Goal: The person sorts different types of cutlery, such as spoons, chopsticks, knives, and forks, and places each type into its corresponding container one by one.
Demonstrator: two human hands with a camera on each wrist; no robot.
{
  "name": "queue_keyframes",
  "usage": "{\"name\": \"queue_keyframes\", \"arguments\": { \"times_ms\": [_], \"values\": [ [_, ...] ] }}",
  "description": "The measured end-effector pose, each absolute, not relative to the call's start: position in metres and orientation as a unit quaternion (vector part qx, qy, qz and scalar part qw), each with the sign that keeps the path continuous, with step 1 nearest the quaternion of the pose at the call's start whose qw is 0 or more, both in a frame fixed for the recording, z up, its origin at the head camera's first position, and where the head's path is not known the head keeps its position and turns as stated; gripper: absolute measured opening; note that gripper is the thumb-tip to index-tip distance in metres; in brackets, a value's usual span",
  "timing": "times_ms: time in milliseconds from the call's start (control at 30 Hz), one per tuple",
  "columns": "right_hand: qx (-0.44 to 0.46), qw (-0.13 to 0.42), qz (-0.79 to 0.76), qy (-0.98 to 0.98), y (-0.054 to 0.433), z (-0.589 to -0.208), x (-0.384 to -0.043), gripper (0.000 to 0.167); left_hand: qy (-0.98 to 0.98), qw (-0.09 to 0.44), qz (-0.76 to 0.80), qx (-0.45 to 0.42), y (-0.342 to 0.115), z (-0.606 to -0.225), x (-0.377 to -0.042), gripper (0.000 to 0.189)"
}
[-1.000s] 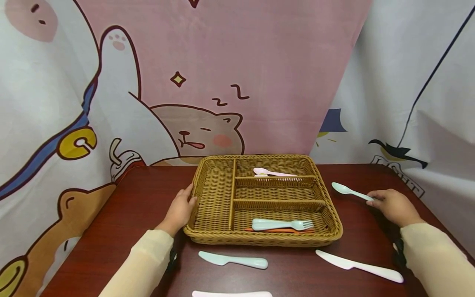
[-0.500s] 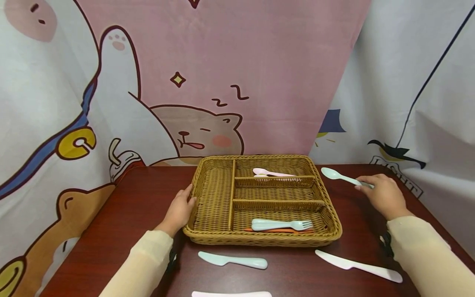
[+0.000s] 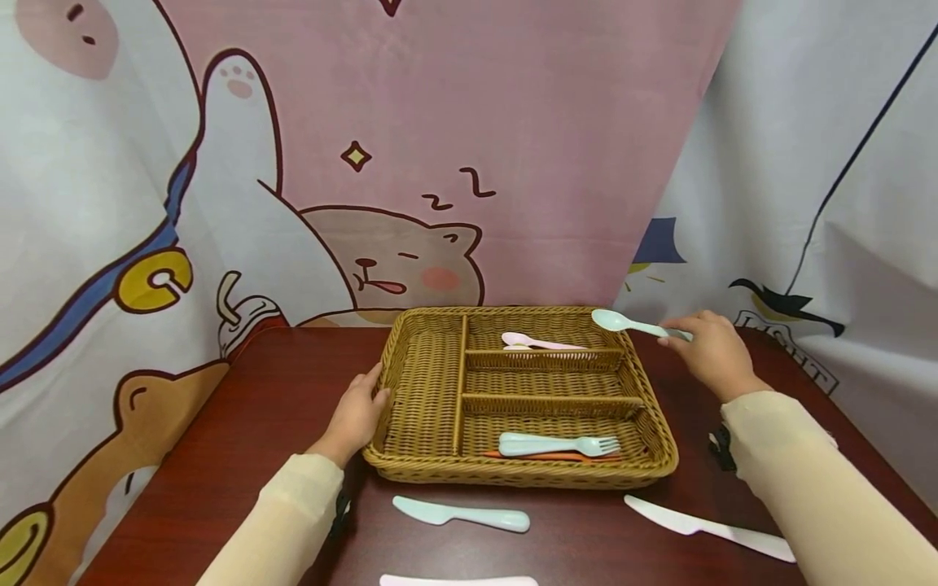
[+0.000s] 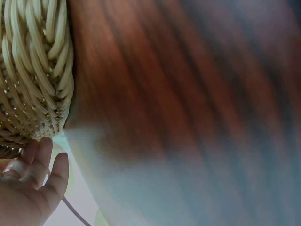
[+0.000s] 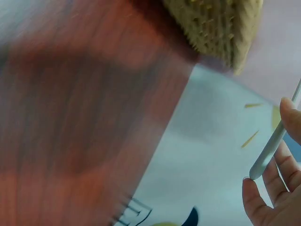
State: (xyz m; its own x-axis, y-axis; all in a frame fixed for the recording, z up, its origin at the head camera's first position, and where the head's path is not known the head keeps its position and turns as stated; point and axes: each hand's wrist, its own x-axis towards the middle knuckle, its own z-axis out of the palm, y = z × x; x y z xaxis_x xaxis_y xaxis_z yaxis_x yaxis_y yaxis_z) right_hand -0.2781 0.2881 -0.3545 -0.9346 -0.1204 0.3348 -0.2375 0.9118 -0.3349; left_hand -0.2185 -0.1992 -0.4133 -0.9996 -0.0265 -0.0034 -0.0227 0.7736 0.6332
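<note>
A pale mint spoon (image 3: 623, 322) is pinched by its handle between thumb and fingers of my right hand (image 3: 714, 354). Its bowl hangs over the back right corner of the wicker cutlery tray (image 3: 520, 472). In the right wrist view, the spoon's handle (image 5: 269, 153) slants between thumb and fingers. My left hand (image 3: 355, 415) rests against the tray's left side, fingers fairly straight; the left wrist view shows fingertips touching the wicker. A pink spoon (image 3: 542, 342) lies in the back compartment, partly over another spoon. A mint fork (image 3: 560, 444) lies in the front compartment above something orange.
In front of the tray lie a mint knife (image 3: 462, 514), a white knife (image 3: 707, 527) and a pale pink piece (image 3: 458, 581) cut off by the frame edge. The dark red table (image 3: 286, 382) meets a cartoon-printed cloth (image 3: 557, 163) behind.
My right hand has lifted the mint spoon and carried it left, from the table right of the tray to its back right corner. The left hand stays put.
</note>
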Motion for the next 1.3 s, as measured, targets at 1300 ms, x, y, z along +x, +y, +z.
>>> {"name": "queue_keyframes", "arguments": {
  "times_ms": [1300],
  "values": [
    [0.153, 0.079, 0.179, -0.969, 0.174, -0.343, -0.323, 0.028, -0.94, 0.014, -0.339, 0.02, -0.199, -0.413, -0.219, 0.057]
  ]
}}
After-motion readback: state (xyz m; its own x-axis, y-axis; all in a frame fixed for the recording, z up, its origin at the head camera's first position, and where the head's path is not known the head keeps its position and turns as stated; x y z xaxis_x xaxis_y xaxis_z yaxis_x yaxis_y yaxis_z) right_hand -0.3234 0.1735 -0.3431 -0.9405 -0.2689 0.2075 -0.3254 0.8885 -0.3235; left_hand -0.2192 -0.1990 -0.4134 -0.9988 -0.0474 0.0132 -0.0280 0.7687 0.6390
